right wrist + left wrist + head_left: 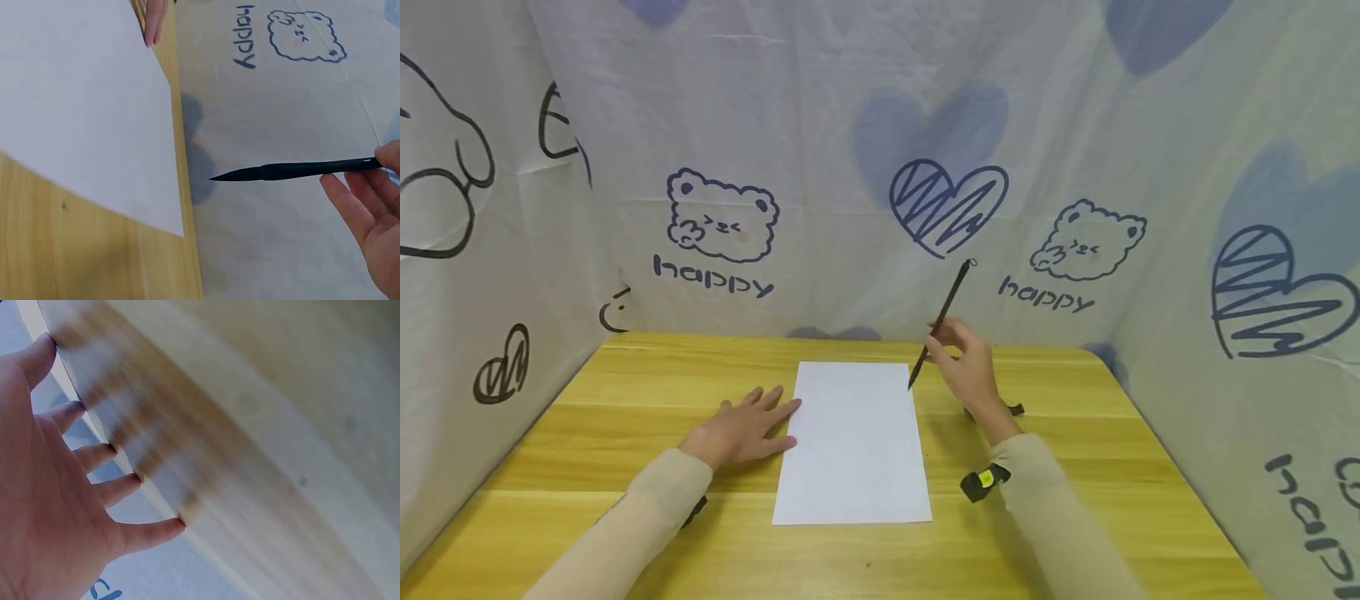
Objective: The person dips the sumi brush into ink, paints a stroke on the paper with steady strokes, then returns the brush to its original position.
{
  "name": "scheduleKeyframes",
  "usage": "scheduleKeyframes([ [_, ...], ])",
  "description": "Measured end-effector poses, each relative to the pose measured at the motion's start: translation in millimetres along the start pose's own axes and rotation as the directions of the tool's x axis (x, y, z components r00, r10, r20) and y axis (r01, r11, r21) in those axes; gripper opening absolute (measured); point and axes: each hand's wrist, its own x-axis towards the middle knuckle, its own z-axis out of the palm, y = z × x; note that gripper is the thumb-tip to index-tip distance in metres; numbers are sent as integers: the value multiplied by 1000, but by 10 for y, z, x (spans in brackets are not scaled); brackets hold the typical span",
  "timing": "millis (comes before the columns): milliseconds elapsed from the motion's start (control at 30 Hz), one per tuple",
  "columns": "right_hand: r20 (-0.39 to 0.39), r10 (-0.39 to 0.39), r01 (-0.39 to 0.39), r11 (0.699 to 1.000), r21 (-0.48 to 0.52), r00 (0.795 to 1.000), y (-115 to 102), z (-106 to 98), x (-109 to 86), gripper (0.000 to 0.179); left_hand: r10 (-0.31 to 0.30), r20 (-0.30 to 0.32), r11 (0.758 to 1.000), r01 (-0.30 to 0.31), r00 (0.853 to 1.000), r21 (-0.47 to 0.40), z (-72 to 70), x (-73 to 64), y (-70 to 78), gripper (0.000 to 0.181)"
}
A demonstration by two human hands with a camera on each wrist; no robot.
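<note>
A blank white sheet of paper point(852, 450) lies upright on the wooden table, before the person. The left hand point(745, 431) rests with spread fingers at the paper's left edge, thumb and index tips on it. In the left wrist view the same hand point(69, 481) shows its fingertips touching the tabletop. Between thumb and fingers the right hand point(966, 362) pinches a dark brush point(951, 300), its handle slanting up to the right. The brush's pointed dark tip is near the paper's upper right edge. In the right wrist view the right hand point(375, 219) grips the brush point(300, 170) by its handle.
The yellow wooden table point(1060, 500) has its far edge close to a white cloth point(820, 250) printed with hearts, bears and the word happy. Cloth also hangs at both sides. A black wrist strap point(985, 482) sits at the right sleeve.
</note>
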Motion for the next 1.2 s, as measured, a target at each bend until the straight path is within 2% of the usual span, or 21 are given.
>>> scheduleKeyframes([
  [100,23,19,-19,1000,19,1000,91,136,51,25,1,-8,1000,-1,1000,2,5,5,-13,74],
  [233,22,5,-5,999,31,1000,206,298,105,26,-2,-10,1000,2,1000,5,10,10,-24,74],
  [433,17,-9,9,998,55,1000,215,468,104,22,0,-4,1000,0,1000,-5,-1,9,-14,74],
  [733,51,-1,0,1000,23,999,200,689,65,22,-3,-2,1000,3,1000,-6,-24,-1,8,74],
  [967,55,-14,9,997,80,998,224,875,10,21,-17,3,1000,17,1000,-13,-14,-3,23,74],
  [1200,72,-36,32,998,53,997,231,1033,-44,21,-41,5,999,41,999,-3,-1,5,40,75],
])
